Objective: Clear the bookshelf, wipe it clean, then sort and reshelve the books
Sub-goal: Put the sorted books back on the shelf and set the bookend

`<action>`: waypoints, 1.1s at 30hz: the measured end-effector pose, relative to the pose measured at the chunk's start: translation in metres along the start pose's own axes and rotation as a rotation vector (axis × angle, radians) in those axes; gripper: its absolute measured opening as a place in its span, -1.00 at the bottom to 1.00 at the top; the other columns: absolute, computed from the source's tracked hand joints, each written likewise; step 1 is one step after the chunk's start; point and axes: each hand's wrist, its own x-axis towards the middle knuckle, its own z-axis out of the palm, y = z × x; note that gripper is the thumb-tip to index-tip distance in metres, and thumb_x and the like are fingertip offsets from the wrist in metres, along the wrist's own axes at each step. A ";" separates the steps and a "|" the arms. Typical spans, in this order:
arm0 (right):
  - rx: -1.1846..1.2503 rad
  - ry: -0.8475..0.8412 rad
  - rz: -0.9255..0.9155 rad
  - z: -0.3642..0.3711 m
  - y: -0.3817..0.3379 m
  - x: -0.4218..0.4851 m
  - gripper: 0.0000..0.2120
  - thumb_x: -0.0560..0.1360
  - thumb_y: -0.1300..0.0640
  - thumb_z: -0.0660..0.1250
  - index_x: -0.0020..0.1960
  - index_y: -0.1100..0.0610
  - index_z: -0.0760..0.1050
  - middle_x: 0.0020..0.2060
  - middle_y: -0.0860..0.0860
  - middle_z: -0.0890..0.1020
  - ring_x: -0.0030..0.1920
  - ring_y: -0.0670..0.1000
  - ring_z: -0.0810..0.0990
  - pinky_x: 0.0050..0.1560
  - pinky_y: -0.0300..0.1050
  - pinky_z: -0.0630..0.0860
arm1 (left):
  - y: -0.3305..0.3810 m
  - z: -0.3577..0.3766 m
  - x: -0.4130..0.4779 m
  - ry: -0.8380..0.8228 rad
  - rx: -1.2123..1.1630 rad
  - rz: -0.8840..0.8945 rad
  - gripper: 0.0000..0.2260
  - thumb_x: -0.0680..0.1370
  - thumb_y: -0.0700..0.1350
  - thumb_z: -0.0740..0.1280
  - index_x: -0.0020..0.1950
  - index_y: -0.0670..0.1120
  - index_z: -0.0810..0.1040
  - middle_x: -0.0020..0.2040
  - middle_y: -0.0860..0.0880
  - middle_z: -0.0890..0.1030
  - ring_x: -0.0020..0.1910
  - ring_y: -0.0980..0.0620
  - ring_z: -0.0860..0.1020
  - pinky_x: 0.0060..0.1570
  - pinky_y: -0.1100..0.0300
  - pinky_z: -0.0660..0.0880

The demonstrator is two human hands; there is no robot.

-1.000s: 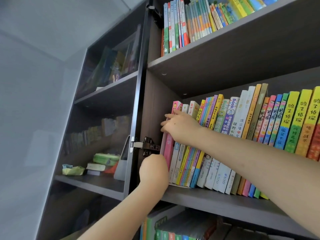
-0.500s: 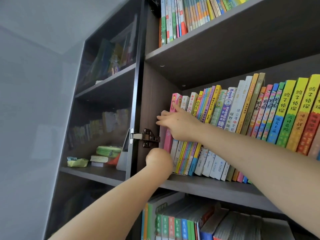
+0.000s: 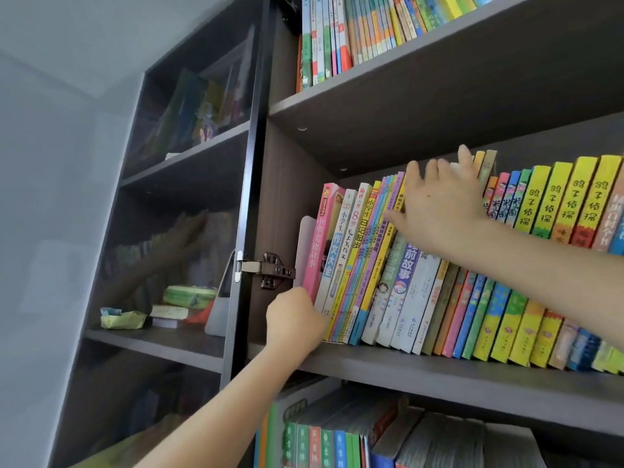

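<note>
My right hand (image 3: 439, 204) spread on books (image 3: 415, 298) right of pink book (image 3: 319, 231); left hand (image 3: 295, 320) curled at its foot, grip unseen. I tip batch out together, supporting bottoms.

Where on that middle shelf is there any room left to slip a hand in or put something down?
Above the leaning books, under the upper shelf board, there is open air, widest near the side panel. A bare strip of the middle shelf runs in front of the books. The row itself is packed tight from the white bookend rightward.
</note>
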 end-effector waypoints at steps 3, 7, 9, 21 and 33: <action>0.023 0.000 -0.130 -0.001 0.014 -0.029 -0.18 0.52 -0.38 -0.07 0.55 0.18 -0.02 0.50 0.19 0.18 0.52 0.19 0.09 0.46 0.30 -0.11 | -0.001 -0.001 0.006 0.001 0.081 -0.004 -0.76 0.57 -0.16 0.24 -0.28 -0.09 0.28 -0.23 0.03 0.41 -0.19 0.02 0.43 -0.35 0.30 0.33; 0.019 -0.090 -0.329 0.005 0.025 -0.035 -0.28 0.58 -0.27 -0.04 0.57 0.15 -0.08 0.57 0.09 -0.06 0.56 0.06 -0.16 0.36 0.37 -0.37 | 0.003 -0.008 0.011 -0.063 0.118 0.013 -0.84 0.57 -0.13 0.23 -0.18 -0.13 0.35 -0.18 -0.02 0.44 -0.12 -0.05 0.51 -0.18 0.21 0.40; 0.065 -0.103 -0.364 0.006 0.023 -0.031 -0.34 0.60 -0.19 0.01 0.57 0.13 -0.02 0.57 0.07 -0.05 0.55 0.03 -0.17 0.32 0.37 -0.44 | 0.005 -0.014 0.007 -0.174 0.098 -0.003 -0.89 0.58 -0.16 0.22 -0.13 -0.16 0.40 -0.20 -0.03 0.45 -0.14 -0.05 0.47 -0.17 0.18 0.41; 0.432 0.261 0.019 -0.037 0.153 -0.163 -0.76 0.53 0.20 0.26 0.14 0.17 0.62 0.02 0.04 0.68 0.04 0.06 0.63 0.08 -0.09 0.48 | 0.163 0.009 -0.069 0.434 -0.264 0.841 -0.85 0.42 -0.26 0.41 -0.01 -0.20 0.64 -0.16 -0.16 0.66 -0.20 -0.22 0.61 -0.25 0.08 0.48; -0.156 0.237 0.691 -0.063 0.343 -0.265 -0.86 0.49 0.31 0.30 0.02 0.35 0.52 -0.11 0.27 0.59 -0.14 0.27 0.56 -0.26 -0.02 0.39 | 0.343 0.051 -0.142 0.401 -0.369 1.424 -0.87 0.42 -0.12 0.42 -0.08 -0.12 0.67 -0.06 -0.13 0.66 -0.08 -0.15 0.61 -0.09 0.02 0.58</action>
